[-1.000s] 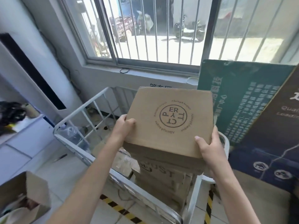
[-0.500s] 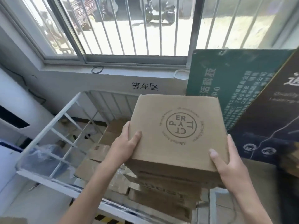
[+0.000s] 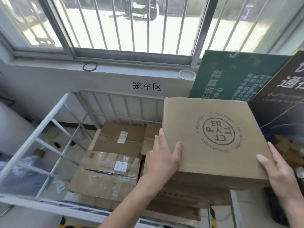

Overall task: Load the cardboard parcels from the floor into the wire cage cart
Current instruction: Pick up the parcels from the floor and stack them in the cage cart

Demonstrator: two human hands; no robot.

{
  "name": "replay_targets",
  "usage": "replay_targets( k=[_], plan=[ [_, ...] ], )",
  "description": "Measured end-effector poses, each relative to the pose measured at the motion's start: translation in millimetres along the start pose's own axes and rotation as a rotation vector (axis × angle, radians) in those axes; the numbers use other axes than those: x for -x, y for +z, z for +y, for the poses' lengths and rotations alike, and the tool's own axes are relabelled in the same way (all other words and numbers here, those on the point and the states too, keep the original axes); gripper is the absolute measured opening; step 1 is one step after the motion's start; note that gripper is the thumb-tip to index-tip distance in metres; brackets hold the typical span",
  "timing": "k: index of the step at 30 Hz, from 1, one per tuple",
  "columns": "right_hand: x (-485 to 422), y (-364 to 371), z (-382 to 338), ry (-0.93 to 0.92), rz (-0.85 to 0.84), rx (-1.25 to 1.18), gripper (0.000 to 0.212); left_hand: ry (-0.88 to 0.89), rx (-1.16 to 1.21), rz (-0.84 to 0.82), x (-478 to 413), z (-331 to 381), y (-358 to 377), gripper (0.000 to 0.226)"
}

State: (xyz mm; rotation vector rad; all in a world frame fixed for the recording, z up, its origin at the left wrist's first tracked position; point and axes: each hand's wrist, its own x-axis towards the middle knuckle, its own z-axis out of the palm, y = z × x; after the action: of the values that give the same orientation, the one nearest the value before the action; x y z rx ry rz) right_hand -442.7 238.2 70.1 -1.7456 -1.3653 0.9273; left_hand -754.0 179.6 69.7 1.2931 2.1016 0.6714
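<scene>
The left hand (image 3: 164, 157) is clamped on the near left edge of the box (image 3: 212, 137), thumb laid on top and fingers hidden beneath. The right hand (image 3: 278, 171) is set likewise at the near right corner, thumb on the lid. The box is thus carried between the two hands, flat and printed face up, its far edge pointed away from the person. It is held over the right side of the cart (image 3: 47, 124), directly above a stack (image 3: 189, 195) of brown parcels; whether its underside touches that stack cannot be told. To the left of the hands, lower parcels (image 3: 118, 139) are seen on the cart's bottom, well below the box. Just beyond its far right corner a green board (image 3: 230, 76) is leaned. The coming move is judged to be straight down, with neither hand the nearer.
</scene>
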Motion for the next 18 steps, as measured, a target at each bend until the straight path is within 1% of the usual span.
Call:
replay_targets(
  k=[4,6,8,10,12,13,16,18],
  plan=[
    [-5,-3,6,0.074,-0.004,-0.028,0.063,0.007,0.016,-0.002,-4,2,-1,0.08],
    [-12,-4,18,0.097,-0.008,-0.038,0.069,0.0,0.046,0.016,-4,1,-1,0.081],
    [-14,-6,35,0.049,-0.042,-0.056,0.078,-0.008,0.083,0.028,-1,-3,-3,0.081],
    [-10,-2,32,-0.011,-0.081,-0.018,0.078,-0.014,0.107,-0.002,-2,-7,-10,0.08],
    [1,16,0,-0.018,-0.077,0.008,0.073,-0.036,0.162,-0.045,-6,-12,-29,0.077],
    [10,26,-20,-0.037,-0.092,0.003,0.071,-0.033,0.19,-0.041,-11,-17,-44,0.076],
    [38,69,-80,-0.127,-0.17,-0.061,0.064,0.001,0.277,0.026,-31,-47,-107,0.078],
    [60,112,-114,-0.137,-0.241,-0.13,0.068,0.018,0.389,0.084,-43,-84,-152,0.079]
  ],
)
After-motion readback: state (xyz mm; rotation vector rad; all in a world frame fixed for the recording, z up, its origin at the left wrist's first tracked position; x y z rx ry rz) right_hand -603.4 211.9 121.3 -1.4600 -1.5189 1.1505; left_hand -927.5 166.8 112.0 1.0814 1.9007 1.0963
